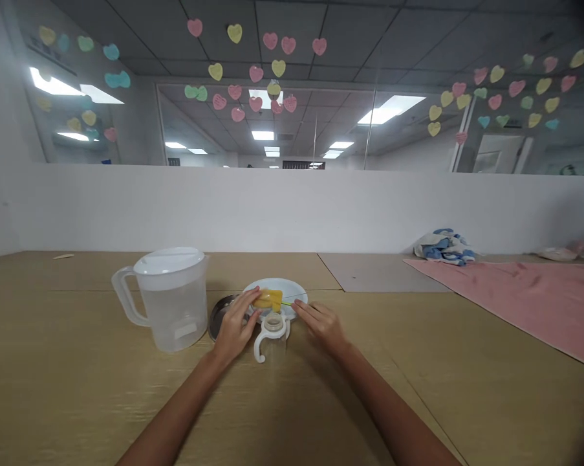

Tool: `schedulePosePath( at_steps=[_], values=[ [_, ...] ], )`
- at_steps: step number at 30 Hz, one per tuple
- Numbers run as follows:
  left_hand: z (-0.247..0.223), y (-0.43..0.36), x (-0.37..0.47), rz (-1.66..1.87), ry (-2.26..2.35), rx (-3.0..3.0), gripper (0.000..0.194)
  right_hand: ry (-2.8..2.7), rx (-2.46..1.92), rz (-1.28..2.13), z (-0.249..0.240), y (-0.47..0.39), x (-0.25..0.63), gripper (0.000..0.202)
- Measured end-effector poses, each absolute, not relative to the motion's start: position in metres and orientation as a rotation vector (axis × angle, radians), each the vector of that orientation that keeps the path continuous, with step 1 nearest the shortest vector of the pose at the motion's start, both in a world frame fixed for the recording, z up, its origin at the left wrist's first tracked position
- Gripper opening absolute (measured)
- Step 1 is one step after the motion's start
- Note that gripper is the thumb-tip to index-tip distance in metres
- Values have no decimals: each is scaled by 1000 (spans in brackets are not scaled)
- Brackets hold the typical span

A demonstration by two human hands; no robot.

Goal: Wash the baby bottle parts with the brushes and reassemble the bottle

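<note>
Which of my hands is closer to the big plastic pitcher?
Your left. The left hand is just right of the pitcher; the right hand is farther right, beyond the small jar.

A yellow piece (274,299) and a slim green stick (286,303), held up just above the mouth of a clear bottle (273,322).
The yellow piece looks soft and slightly translucent, broad and squared at its right end; its left part is partly covered by the left hand (236,325). The green stick, bright yellow-green, runs nearly level from the yellow piece's right side to the fingertips of the right hand (322,323); whether they are joined cannot be told. The clear bottle stands upright and open on the tabletop (292,401), a white collar around its neck, with a curved white handle hooking down at the left.
</note>
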State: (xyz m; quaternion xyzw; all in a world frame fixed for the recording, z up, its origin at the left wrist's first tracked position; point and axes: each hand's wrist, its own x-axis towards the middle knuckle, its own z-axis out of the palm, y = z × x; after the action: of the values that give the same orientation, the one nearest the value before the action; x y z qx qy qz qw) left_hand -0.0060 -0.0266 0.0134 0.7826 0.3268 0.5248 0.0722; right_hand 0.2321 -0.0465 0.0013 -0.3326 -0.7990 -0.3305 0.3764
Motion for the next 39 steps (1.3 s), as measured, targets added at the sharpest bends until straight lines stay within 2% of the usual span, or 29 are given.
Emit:
schedulePosePath(
  at_steps=[3,7,10,14,18,21,25,31,33,35,39],
  values=[
    [14,-27,-8,1625,1067,2100,35,-1997,-812,-850,-1,-46,233,34],
    [14,-16,-18,1813,1292,1735,38,-1907,-860,-840,-2,-46,232,40],
    [9,-3,-30,1887,1475,1865,37,-1875,-885,-818,0,-45,232,44],
    [-2,9,-41,1621,1654,2329,35,-1877,-935,-809,-1,-44,236,47],
    [-11,15,-44,1279,1746,2541,60,-1892,-955,-805,-3,-43,236,49],
    [-14,19,-46,1092,1777,2528,66,-1892,-960,-806,-2,-44,234,48],
    [-16,22,-48,968,1755,2436,58,-1894,-986,-818,-3,-43,234,46],
    [11,12,-27,1246,1572,2522,36,-1745,-1057,-860,-5,-39,233,33],
    [27,11,-7,1111,1467,2584,32,-1653,-1110,-840,-6,-38,232,30],
    [40,14,16,809,1397,2630,32,-1597,-1151,-815,-6,-38,232,30],
    [46,29,54,562,1396,2601,21,-1604,-1182,-797,-5,-39,231,30]
  ],
)
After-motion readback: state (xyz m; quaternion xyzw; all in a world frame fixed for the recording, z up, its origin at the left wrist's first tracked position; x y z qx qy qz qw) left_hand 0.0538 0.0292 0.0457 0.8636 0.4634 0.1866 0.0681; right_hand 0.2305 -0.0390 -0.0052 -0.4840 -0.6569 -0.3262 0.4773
